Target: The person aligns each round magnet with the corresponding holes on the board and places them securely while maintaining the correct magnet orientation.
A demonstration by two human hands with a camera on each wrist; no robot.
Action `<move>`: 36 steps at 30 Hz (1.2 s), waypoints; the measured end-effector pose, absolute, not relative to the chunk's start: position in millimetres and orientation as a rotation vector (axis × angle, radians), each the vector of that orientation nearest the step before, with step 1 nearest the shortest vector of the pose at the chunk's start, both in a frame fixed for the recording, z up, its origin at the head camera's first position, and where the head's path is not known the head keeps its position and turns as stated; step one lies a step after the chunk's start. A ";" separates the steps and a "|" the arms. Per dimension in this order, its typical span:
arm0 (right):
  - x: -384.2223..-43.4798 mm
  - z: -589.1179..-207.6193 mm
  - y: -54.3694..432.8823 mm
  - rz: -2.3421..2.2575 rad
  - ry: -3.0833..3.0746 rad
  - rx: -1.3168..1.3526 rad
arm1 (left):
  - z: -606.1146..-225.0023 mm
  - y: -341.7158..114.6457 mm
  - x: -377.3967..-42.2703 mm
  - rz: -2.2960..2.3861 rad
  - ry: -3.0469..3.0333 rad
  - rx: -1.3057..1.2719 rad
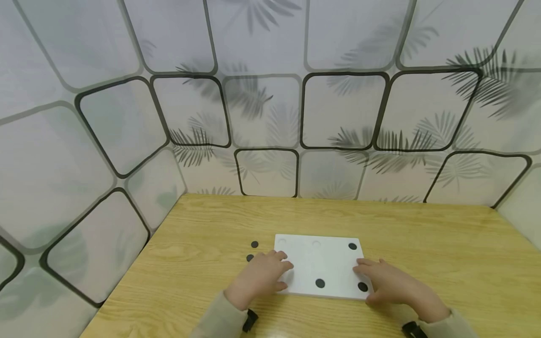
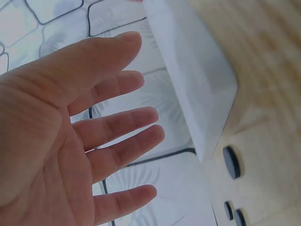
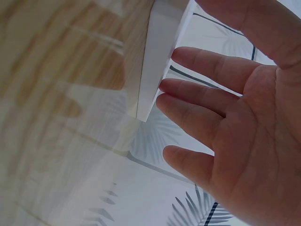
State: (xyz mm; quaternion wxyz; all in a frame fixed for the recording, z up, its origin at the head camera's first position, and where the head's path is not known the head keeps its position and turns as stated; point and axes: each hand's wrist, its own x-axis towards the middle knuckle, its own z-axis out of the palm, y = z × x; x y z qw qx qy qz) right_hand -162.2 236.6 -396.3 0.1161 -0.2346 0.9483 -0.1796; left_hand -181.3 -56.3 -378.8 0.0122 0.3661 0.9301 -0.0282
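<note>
A white rectangular board lies on the table, with shallow round recesses along its far edge. Three black discs sit on it: one near the middle of the near edge, two at the right-hand corners. Over the board's left end hovers my left hand, fingers spread and holding nothing; it hides the near left corner. My right hand is at the right end, fingers extended, fingertips right at the board's edge in the right wrist view. Loose black discs lie on the table beyond the board's left side.
The wooden table meets a patterned curtain-like wall at the back and left. Two of the loose discs show just left of the board in the head view. Dark straps are on both wrists.
</note>
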 end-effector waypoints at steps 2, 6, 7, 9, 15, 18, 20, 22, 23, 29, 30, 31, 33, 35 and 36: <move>-163.0 -396.3 236.6 -0.532 2.769 -0.670 | -376.6 -58.6 -182.7 -0.106 2.912 1.132; -162.9 -395.7 235.9 -0.535 2.761 -0.657 | -372.8 -63.6 -185.1 -0.101 2.923 1.116; -162.8 -395.4 235.9 -0.536 2.761 -0.659 | -372.0 -65.0 -185.8 -0.093 2.927 1.111; -162.8 -395.1 235.8 -0.535 2.759 -0.660 | -370.4 -68.5 -187.3 -0.077 2.938 1.112; -163.5 -394.9 235.7 -0.539 2.750 -0.642 | -366.7 -79.7 -190.3 -0.009 2.957 1.094; -164.8 -395.3 236.0 -0.535 2.750 -0.637 | -365.9 -82.8 -190.8 0.019 2.959 1.090; -165.7 -395.8 236.1 -0.530 2.750 -0.635 | -366.0 -84.0 -190.9 0.028 2.964 1.090; -166.4 -396.0 236.1 -0.524 2.752 -0.635 | -367.3 -85.1 -191.8 0.025 2.973 1.090; -166.6 -396.0 236.0 -0.522 2.753 -0.636 | -368.2 -85.5 -192.4 0.024 2.978 1.086; -167.2 -396.1 236.3 -0.519 2.756 -0.649 | -374.1 -88.0 -195.9 0.019 3.003 1.077; -166.8 -396.0 236.2 -0.518 2.757 -0.649 | -375.1 -88.4 -196.5 0.019 3.009 1.082; -166.8 -396.1 236.2 -0.516 2.757 -0.652 | -376.3 -89.0 -197.3 0.014 3.018 1.090; -166.1 -395.9 235.9 -0.516 2.758 -0.652 | -378.1 -90.2 -198.6 0.003 3.035 1.107; -165.7 -395.8 235.5 -0.518 2.757 -0.654 | -379.9 -91.4 -199.9 -0.007 3.043 1.118; -165.3 -395.7 235.3 -0.518 2.757 -0.655 | -380.9 -91.9 -200.6 -0.012 3.046 1.121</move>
